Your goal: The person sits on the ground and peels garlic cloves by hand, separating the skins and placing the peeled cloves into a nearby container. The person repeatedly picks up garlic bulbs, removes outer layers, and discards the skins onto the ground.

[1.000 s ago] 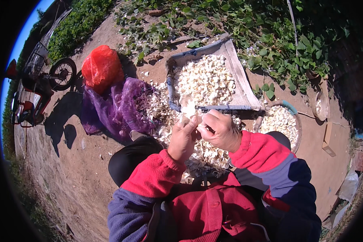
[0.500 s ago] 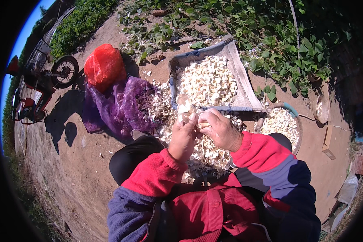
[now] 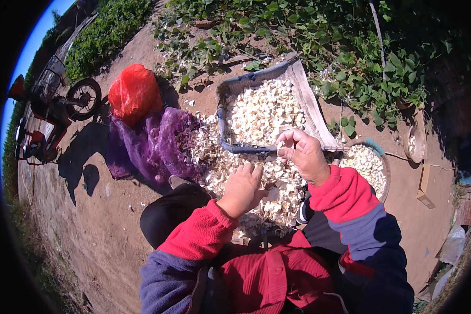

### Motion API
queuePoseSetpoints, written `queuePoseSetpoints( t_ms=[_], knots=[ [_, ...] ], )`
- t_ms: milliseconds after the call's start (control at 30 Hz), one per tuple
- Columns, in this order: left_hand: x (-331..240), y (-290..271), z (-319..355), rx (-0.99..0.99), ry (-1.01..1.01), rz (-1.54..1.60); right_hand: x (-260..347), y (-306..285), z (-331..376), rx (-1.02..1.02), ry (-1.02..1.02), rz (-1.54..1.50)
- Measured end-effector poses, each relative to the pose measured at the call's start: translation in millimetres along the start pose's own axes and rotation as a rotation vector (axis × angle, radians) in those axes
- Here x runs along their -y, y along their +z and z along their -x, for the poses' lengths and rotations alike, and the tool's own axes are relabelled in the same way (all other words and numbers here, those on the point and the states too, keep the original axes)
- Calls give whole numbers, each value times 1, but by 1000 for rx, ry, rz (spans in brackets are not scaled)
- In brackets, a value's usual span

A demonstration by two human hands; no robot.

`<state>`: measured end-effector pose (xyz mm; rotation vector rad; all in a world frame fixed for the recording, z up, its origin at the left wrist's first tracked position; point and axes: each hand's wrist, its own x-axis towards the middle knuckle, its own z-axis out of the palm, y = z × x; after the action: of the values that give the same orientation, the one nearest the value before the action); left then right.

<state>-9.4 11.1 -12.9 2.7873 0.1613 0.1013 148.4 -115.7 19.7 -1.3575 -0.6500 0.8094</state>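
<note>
Nearest, on the lap, lies a heap of papery white garlic skins (image 3: 267, 204); left hand (image 3: 243, 188) rests palm-down on it, fingers loosely together. Right hand (image 3: 303, 154), just beyond and higher, pinches one pale garlic clove (image 3: 281, 145) between thumb and fingertips. Farther, one cloth-lined tray (image 3: 311, 107) of peeled cloves; one round basket (image 3: 384, 167) at right. Left: one purple mesh sack (image 3: 146, 146), one red bag (image 3: 133, 94). Bare packed earth, far vines, one motorbike (image 3: 52, 112).
</note>
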Motion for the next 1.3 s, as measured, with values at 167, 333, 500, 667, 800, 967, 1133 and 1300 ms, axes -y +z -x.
queuePoseSetpoints(
  t_ms=[167, 333, 500, 667, 800, 967, 1133, 1300],
  knots=[
    [-9, -2, -2, 0, -207, 1535, -7, 13, 10, 70, -499, 706],
    [-6, -4, -2, -56, -371, 1652, -15, 24, 18, 123, -513, 738],
    [-7, -6, -1, -164, -348, 1849, -13, 35, 17, 26, -218, 126],
    [-4, -13, -3, -260, -411, 1970, -1, 19, 15, 52, 49, -38],
    [-1, -18, -4, -267, -387, 1790, 1, -6, 5, 302, -262, 863],
    [-9, -12, -2, -229, -211, 1171, -10, 4, 13, 288, 370, -141],
    [-5, -9, 1, -120, -151, 1070, -18, 17, 19, 148, 496, -59],
    [-2, -9, -1, -166, -263, 1003, -31, 1, 14, 311, 437, 136]
  ],
)
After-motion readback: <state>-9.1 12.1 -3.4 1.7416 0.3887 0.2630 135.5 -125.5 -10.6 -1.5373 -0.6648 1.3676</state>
